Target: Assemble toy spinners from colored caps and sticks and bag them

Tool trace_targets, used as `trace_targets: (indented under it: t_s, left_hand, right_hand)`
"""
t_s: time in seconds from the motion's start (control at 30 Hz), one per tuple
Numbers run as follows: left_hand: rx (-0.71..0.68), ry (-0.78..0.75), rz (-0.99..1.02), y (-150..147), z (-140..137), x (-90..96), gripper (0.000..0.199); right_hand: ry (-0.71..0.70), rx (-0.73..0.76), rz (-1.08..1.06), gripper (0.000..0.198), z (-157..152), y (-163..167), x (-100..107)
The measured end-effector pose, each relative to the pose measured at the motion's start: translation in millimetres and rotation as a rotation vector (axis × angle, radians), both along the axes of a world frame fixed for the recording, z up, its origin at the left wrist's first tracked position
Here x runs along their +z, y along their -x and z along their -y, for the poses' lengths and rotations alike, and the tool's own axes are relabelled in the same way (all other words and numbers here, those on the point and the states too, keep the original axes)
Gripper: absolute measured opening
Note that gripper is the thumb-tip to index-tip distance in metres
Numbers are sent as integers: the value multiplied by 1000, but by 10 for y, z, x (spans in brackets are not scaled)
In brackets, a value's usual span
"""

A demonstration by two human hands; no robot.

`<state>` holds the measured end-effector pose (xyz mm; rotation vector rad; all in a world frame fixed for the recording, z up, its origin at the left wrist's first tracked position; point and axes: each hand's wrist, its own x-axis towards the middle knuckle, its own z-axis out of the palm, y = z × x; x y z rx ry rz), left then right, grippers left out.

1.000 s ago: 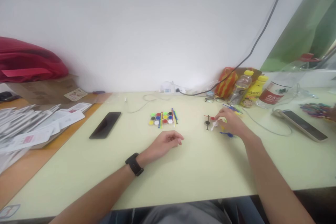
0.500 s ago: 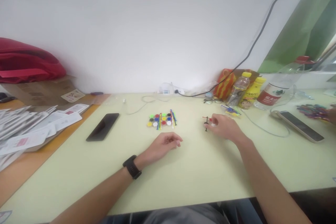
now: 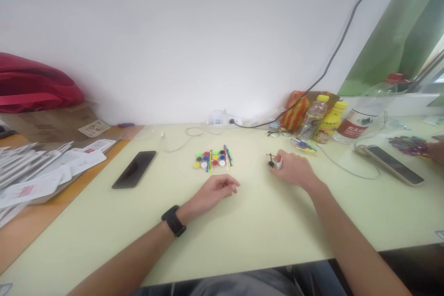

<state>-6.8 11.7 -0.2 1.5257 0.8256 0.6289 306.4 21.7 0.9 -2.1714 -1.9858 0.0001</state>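
My left hand [image 3: 218, 194] rests on the table with its fingers loosely curled and apart from the thumb; nothing is in it. Just beyond it lie colourful round plastic discs [image 3: 215, 163] in two groups, with thin coloured plastic sticks [image 3: 210, 162] beside them. Farther right, my right hand [image 3: 294, 166] has its fingertips closed at a few small plastic pieces [image 3: 271, 163], among them a black disc and a dark stick. A thin red piece shows there too. The fingers hide part of these pieces.
A dark phone [image 3: 134, 169] lies to the left, and a lighter phone [image 3: 394, 164] to the right. Bottles [image 3: 329, 122], glasses [image 3: 279, 133] and more plastic pieces [image 3: 303, 145] are at the back right. Another person's hand [image 3: 436, 150] is by a coloured pile [image 3: 409, 146].
At my right hand, the dark stick that stuck out toward me no longer shows below the black disc. My left hand keeps its place. The view has shifted slightly.
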Motion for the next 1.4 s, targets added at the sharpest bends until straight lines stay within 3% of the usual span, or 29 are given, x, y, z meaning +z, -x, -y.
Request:
trace_targets:
  t_s: [0.43, 0.87, 1.4]
  left_hand:
    - [-1, -3, -11, -6, 8, 12, 28]
    - [-9, -8, -8, -7, 13, 18, 30]
    - [-16, -25, -33, 0, 17, 33, 29]
  right_hand:
    - [12, 14, -50, 11, 7, -66, 28]
    - [20, 49, -21, 10, -48, 1, -3]
    - [27, -31, -20, 12, -65, -61, -23]
